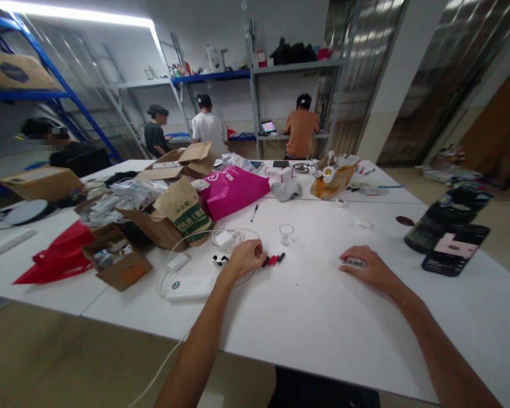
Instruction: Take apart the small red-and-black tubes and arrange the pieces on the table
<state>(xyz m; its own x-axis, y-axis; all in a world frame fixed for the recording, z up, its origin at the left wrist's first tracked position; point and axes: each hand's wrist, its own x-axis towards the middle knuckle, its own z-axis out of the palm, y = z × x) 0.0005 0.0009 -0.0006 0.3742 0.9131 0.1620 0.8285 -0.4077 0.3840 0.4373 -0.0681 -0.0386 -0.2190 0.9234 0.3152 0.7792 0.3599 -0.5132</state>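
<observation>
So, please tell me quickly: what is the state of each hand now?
Left hand: curled beside small red and black cylinders; cannot tell whether it holds anything.
Right hand: closed around a small silvery item, too blurred to name.

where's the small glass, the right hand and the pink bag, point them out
Small glass point(286, 235): head view, its clear side wall
Right hand point(370, 267): head view, back of the hand
Pink bag point(234, 194): head view, middle of its side

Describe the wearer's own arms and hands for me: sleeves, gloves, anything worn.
The left hand and right hand are both ungloved. No sleeve shows on the visible part of either arm. I can make out no watch, bracelet or marking; something as small as a ring would be hard to tell.
</observation>
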